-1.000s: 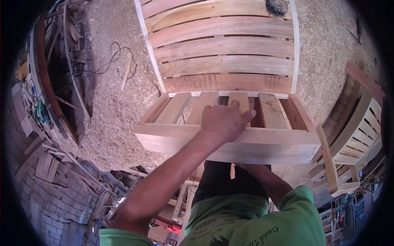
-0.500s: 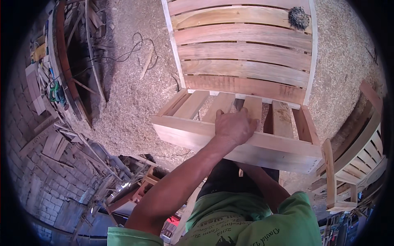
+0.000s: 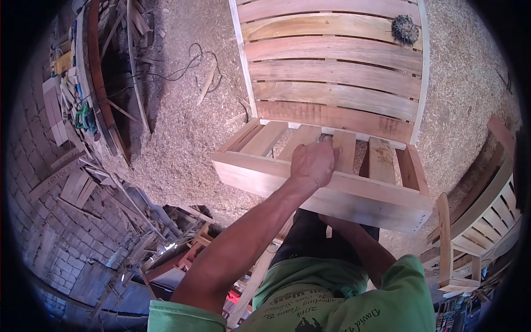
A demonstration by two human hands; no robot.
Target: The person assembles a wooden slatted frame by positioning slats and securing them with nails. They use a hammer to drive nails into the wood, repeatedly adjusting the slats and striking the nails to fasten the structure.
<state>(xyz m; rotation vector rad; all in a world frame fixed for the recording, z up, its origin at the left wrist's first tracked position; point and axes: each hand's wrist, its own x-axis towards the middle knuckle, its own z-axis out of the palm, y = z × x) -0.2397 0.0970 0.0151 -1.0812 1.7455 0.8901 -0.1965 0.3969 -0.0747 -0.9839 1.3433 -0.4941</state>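
A slatted wooden bench-like piece point(image 3: 332, 69) lies before me, its near end a box frame point(image 3: 315, 200) with short slats across. Over the near rail of that frame reaches my left hand point(image 3: 315, 163). Its fingers are curled together at the gap beside a middle slat point(image 3: 344, 152); whatever they hold is hidden. My right forearm point(image 3: 362, 249) runs under the near rail, and the right hand's fingers are out of sight behind the frame.
A dark fibrous clump point(image 3: 405, 30) rests on the long slats. Sawdust point(image 3: 182, 124) covers the floor, with a dark cord point(image 3: 177, 72) on it. Another slatted wooden piece point(image 3: 484, 221) stands at right. Planks and a green power tool point(image 3: 83, 117) are at left.
My left hand has turned and drawn its fingers together at the slat gap; before, they were more spread over the slats. The whole view has shifted slightly.
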